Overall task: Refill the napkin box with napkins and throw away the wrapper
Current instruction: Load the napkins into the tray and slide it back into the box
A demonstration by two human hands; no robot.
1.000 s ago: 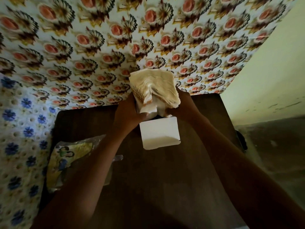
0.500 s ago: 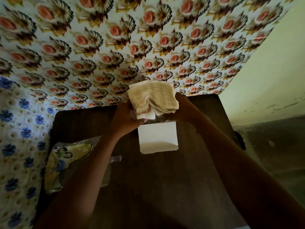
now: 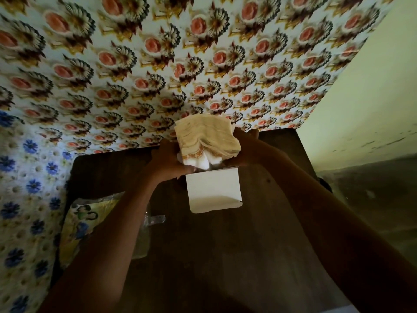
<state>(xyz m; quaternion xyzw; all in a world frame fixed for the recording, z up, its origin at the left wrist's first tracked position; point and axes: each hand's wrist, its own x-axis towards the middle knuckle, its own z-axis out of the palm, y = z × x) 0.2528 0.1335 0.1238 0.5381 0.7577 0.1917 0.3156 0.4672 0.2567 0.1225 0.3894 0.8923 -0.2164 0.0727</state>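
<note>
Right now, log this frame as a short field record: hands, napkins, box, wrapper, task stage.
left hand: grips the napkin stack from its left side
right hand: grips the stack from its right side
napkin stack: bunched, lower end entering the box top
napkin box: white, upright on the dark table
wrapper: printed plastic, lying on the table's left side, not yet thrown away
stage: refilling under way

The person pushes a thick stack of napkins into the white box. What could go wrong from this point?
1. The napkin stack looks wider than the white box and already bends at its lower end, so napkins may crumple or jam at the opening.
2. Left hand and right hand both grip the stack; neither visibly holds the box, so it might tip or slide on the table.
</note>
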